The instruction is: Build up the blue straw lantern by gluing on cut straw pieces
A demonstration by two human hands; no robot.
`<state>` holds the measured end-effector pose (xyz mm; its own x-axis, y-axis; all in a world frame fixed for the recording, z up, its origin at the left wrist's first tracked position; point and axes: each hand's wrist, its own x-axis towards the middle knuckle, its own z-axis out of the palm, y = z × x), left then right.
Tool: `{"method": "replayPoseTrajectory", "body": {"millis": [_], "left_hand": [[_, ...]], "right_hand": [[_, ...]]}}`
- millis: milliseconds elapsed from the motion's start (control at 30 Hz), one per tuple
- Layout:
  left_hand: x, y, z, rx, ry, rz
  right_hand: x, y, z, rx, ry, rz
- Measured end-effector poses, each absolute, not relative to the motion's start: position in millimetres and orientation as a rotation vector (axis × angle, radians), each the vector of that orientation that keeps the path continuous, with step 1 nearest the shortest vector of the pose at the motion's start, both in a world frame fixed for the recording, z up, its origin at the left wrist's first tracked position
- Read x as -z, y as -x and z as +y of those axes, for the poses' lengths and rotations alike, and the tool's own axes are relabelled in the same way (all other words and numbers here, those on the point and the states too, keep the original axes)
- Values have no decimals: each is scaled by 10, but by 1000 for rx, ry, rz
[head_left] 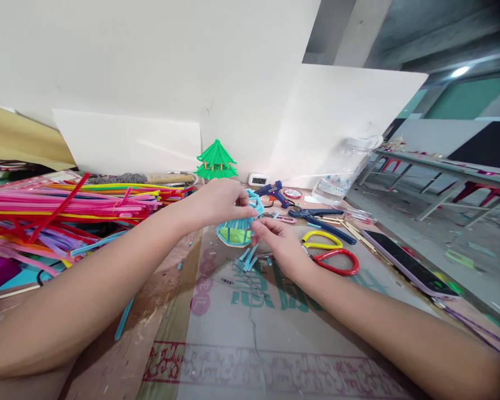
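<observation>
A small blue model made of pipe cleaners [230, 226], with a light green lower part, stands on the plastic-covered work surface. My left hand [223, 204] is closed at its top, thumb and fingers pinched against the blue pieces. Just to the right, my right hand [280, 244] is closed in a pinch at the model's side; whatever lies between its fingertips is too small to tell. Several short cut blue pipe-cleaner pieces [248, 259] lie in front of the model. Behind it stands a green tiered roof-shaped pipe-cleaner model [217, 161].
Bundles of coloured pipe cleaners [75, 205] fill the left. Around my right hand lie scissors [335, 261], pliers [325, 219], a glue gun [277, 193] and a phone [408, 262]. A small digital timer [259, 179] and plastic jug [337, 172] stand at the back.
</observation>
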<state>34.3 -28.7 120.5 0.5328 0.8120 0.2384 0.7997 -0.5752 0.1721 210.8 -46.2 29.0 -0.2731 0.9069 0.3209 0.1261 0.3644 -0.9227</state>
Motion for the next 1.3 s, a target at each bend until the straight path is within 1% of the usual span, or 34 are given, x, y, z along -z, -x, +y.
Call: {"method": "replayPoseTrajectory", "body": {"millis": [300, 633, 733, 900, 967, 1133, 1200, 1300], "left_hand": [[-1187, -351, -272, -501, -2712, 1398], [-1200, -339, -269, -522, -2736, 1360], [-1201, -313, -235, -487, -2786, 1331], [-1207, -253, -175, -495, -2960, 1248], [-1267, -216, -200, -521, -2977, 1295], [-1534, -67, -380, -747, -2788, 1545], [-1599, 32, -448, -700, -2734, 1661], [-1549, 220, -517, -422, -2637, 1767]], "right_hand": [[-285, -2088, -502, -845, 988, -1760], [-289, -2130, -492, -785, 989, -1817], [-277, -2177, -424, -775, 964, -1779], [-227, -2268, -260, -649, 1001, -1795], [-216, -2294, -213, -623, 1023, -1793], [-287, -2383, -152, -625, 990, -1872], [-328, -2445, -127, -578, 1005, -1918], [-336, -2540, -75, -452, 1070, -1973]]}}
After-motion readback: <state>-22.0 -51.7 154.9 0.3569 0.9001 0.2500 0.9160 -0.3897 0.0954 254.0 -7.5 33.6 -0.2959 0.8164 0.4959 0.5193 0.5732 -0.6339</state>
